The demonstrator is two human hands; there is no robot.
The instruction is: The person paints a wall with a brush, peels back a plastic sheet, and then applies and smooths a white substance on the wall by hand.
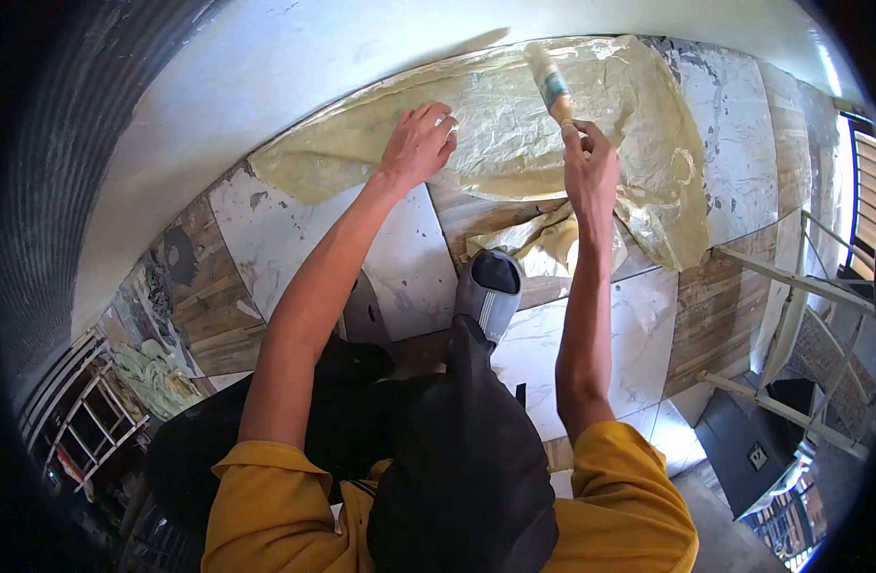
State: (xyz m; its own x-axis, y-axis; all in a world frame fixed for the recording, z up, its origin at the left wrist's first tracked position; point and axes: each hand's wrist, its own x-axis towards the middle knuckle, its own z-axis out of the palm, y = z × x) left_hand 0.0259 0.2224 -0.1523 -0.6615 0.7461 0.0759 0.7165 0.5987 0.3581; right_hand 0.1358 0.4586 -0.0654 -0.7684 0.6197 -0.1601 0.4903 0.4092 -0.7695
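A paintbrush (558, 95) with a wooden handle and a green band is gripped in my right hand (592, 164). Its pale bristles are blurred and point up toward the foot of the white wall (362, 57). Below them, a crumpled, yellowish translucent plastic sheet (514, 134) covers the floor along the wall. My left hand (421, 143) is over the left part of this sheet, fingers bent and a little apart, with no tool in it. Partly hidden by my right forearm, a cream-coloured container (558, 244) stands among folds of plastic near my shoe.
Paint-spotted white and wood-look tiles (400, 258) make up the floor. My grey shoe (495, 286) is close to the container. A metal frame (791, 286) stands at right beside a dark panel (748, 449). At left are a metal rack (94, 420) and a crumpled pale-green cloth (147, 377).
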